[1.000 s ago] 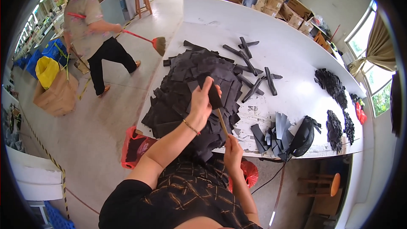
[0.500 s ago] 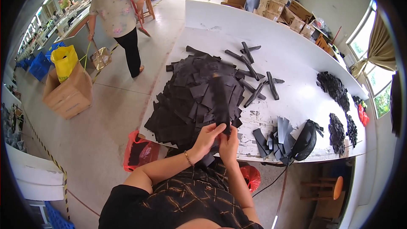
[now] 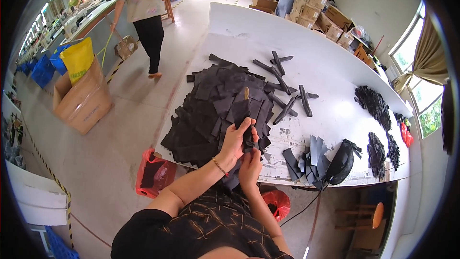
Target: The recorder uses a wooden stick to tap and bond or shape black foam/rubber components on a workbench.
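Observation:
My left hand is wrapped round a black fabric strip, above the near edge of a large pile of flat black strips. A narrow tan tip, perhaps of a stick, sticks out at the strip's far end. Just below, my right hand pinches the strip's near end with closed fingers. Its lower part is partly hidden by my hands. To the right of the pile lie several narrow black folded or rolled pieces, some crossing each other.
On the white table are grey-black strips, a black rounded pouch-like item with a cord, and dark heaps at right. Red bags hang or stand below the front edge. A person pulls a cardboard box on the left.
My left hand has shifted up along the strip and my right hand has moved down to its near end. The tan tip now shows sharply. The person at left has walked farther away, and the box has shifted.

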Tool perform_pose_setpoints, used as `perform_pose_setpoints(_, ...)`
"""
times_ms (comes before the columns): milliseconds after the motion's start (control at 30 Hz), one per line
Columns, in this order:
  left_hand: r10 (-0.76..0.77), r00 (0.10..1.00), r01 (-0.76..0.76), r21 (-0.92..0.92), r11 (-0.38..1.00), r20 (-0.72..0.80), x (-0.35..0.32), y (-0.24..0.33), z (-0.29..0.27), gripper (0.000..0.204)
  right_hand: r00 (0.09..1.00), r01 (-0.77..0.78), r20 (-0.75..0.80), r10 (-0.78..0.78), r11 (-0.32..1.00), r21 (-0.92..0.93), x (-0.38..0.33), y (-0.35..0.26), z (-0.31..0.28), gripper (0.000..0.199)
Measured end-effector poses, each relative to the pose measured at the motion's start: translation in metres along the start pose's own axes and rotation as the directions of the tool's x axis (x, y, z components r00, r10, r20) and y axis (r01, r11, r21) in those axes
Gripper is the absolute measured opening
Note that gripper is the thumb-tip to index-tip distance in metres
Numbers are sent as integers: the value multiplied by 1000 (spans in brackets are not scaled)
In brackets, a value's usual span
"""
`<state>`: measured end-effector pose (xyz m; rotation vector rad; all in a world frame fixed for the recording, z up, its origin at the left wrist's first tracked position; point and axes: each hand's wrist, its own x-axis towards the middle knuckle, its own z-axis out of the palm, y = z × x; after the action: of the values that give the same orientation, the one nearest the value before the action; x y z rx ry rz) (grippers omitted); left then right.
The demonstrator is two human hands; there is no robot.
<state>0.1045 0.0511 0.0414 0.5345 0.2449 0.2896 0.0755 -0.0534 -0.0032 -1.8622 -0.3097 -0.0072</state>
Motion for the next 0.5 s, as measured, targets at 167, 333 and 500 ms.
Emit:
perform_pose_setpoints(167,35,998,-36,-3,999,-61,11,9,-4,31,984,-16,176,32,996,-93,-19,12,-10,16)
perform_pose_setpoints(333,89,977,-72,92,993,-195,26,40,-6,29,952,-27,299,61,993,-116,-61,28,-33,17)
perform_pose_setpoints(500,251,961,-258,-41,965,-116,38,75,-20,16,821,-236,490,292,956,-175,-105,31,-96,20)
